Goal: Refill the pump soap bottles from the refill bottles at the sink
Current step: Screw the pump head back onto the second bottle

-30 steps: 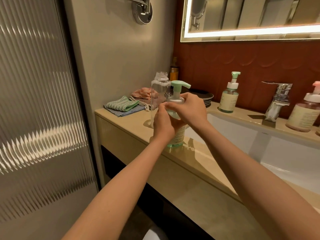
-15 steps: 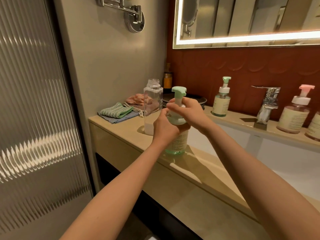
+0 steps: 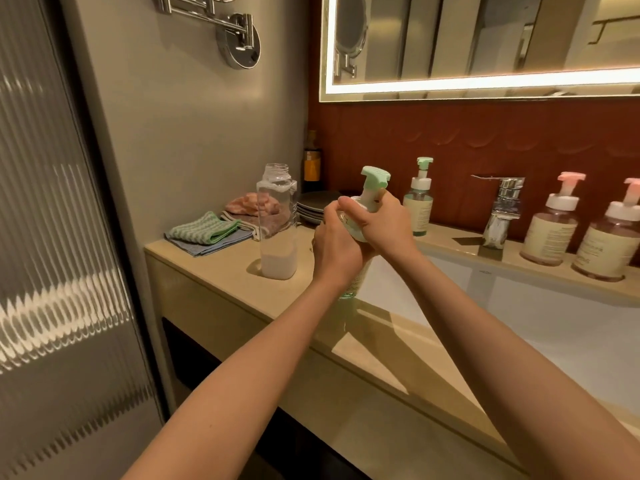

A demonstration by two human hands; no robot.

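Spillage is risked if the twist slips, since the green pump bottle (image 3: 375,180), held upright at the table (image 3: 221,271) edge beside the sink (image 3: 519,323), is clamped only by the left grip (image 3: 334,251) round its body and the right grip (image 3: 384,223) on its collar, with the uncapped refill bottle (image 3: 277,230) near.

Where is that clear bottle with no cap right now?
In the head view, the clear bottle stands upright on the counter, just left of the held green pump bottle, with folded cloths behind it.
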